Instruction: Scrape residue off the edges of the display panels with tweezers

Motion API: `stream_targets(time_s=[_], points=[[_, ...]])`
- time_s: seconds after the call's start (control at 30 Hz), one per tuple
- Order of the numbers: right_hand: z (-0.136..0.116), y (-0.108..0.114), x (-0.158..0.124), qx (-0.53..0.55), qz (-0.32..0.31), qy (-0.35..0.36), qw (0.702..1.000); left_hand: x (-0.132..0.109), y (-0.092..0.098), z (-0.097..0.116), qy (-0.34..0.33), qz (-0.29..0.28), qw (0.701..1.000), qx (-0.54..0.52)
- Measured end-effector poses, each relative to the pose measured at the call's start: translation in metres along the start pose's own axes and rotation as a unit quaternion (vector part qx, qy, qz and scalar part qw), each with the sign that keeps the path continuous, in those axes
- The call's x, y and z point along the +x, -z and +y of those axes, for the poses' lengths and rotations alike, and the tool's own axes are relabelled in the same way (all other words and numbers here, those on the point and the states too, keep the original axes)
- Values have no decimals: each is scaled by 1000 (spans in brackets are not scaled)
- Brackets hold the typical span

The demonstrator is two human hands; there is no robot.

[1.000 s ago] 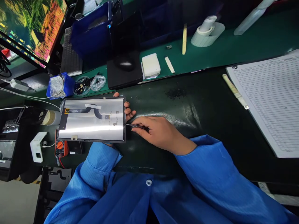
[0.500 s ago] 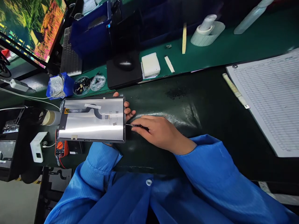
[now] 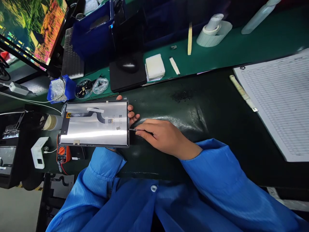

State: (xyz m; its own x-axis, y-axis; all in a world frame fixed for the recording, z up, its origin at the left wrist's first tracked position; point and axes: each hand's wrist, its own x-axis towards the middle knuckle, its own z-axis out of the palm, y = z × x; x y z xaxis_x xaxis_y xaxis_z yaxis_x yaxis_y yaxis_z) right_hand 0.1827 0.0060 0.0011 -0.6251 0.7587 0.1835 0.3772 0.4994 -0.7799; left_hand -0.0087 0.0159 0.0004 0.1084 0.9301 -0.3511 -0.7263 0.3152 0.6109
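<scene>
A tablet display panel (image 3: 89, 129), silver back up with a dark flex cable and bits of tape on it, lies across my left hand (image 3: 131, 114). The fingertips of that hand curl up around the panel's right edge; palm and thumb are mostly hidden beneath it. My right hand (image 3: 161, 135) pinches a thin metal tool (image 3: 132, 129), perhaps tweezers, though most of it is inside the fingers. Its tip touches the panel's right edge, just below my left fingertips.
Behind the panel are a small blue bin (image 3: 61, 89), a round dish (image 3: 83, 89) of small parts and a black mouse (image 3: 129, 65). An orange multimeter (image 3: 63, 151) lies at the left. White pads (image 3: 154, 66) sit at the back; lined paper (image 3: 277, 103) lies at the right.
Almost nothing differs. The tool in my right hand has turned slightly at the panel's edge, and the whole view has shifted a little.
</scene>
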Motion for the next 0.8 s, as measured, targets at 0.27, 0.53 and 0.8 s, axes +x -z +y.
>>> stream_targets(time_s=[0.27, 0.53, 0.8], points=[[-3, 2, 0, 12, -12, -45, 999, 0, 2, -1, -1, -19, 1000, -10], [0, 0, 0, 5, -8, -12, 1000, 1, 3, -1, 1, -17, 1000, -10], [0, -2, 0, 8, -5, -7, 1000, 0, 3, -1, -1, -30, 999, -19]])
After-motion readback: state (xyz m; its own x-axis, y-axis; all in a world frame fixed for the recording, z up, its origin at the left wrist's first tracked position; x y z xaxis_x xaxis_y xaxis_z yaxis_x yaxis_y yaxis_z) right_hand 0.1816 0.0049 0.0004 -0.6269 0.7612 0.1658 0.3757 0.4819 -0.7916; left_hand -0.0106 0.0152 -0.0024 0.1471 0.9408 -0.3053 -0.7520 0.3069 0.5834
